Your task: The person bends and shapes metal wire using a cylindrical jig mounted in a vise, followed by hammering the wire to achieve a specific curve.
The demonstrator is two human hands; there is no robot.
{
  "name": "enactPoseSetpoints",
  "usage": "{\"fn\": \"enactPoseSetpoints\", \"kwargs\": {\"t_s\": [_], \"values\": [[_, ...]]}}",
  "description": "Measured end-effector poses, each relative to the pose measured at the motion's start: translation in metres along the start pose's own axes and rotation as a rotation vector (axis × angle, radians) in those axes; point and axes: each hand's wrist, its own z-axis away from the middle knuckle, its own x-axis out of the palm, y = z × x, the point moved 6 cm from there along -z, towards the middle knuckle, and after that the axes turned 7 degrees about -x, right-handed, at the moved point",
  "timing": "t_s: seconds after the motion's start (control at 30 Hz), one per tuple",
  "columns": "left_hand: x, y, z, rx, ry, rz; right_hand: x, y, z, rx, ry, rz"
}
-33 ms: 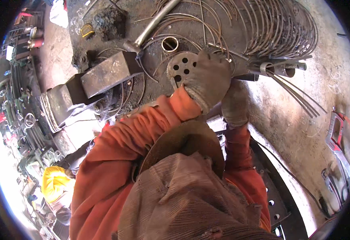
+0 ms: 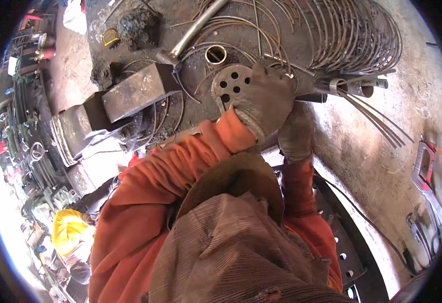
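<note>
My left hand (image 2: 266, 103), in a dark work glove, lies over the right side of a round metal plate with several holes (image 2: 231, 83). Its fingers are curled; what they hold, if anything, is hidden below the glove. My right hand (image 2: 295, 135), gloved too, is just behind and to the right of the left one, and its fingers are out of sight. A short open pipe piece (image 2: 215, 55) stands upright beyond the plate. Left of it lies a hammer (image 2: 190, 38) with a pale metal handle.
A rectangular steel block (image 2: 139, 94) sits at the left table edge. Coiled steel rod (image 2: 354, 35) fills the far right, with pipe ends (image 2: 366, 90) and loose thin rods (image 2: 377, 123) jutting over the edge. A red-grey metal tool (image 2: 425, 169) lies on the floor. Someone in a yellow helmet (image 2: 68, 231) is lower left.
</note>
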Motion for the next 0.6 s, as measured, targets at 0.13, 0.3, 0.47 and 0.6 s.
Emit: {"fn": "enactPoseSetpoints", "kwargs": {"t_s": [0.13, 0.3, 0.47, 0.6], "values": [[0.008, 0.001, 0.001, -0.010, 0.008, 0.066, 0.007, -0.013, 0.011, -0.078, 0.113, 0.034], [-0.001, -0.009, 0.008, -0.019, 0.013, 0.174, 0.003, 0.003, 0.008, -0.149, 0.255, -0.027], [-0.094, -0.075, 0.060, -0.116, 0.361, 0.852, -0.043, -0.006, 0.002, -0.041, 0.244, -0.256], [-0.122, -0.140, 0.099, -0.580, 0.258, 1.204, -0.053, -0.029, 0.009, 0.083, 0.305, -0.793]]}}
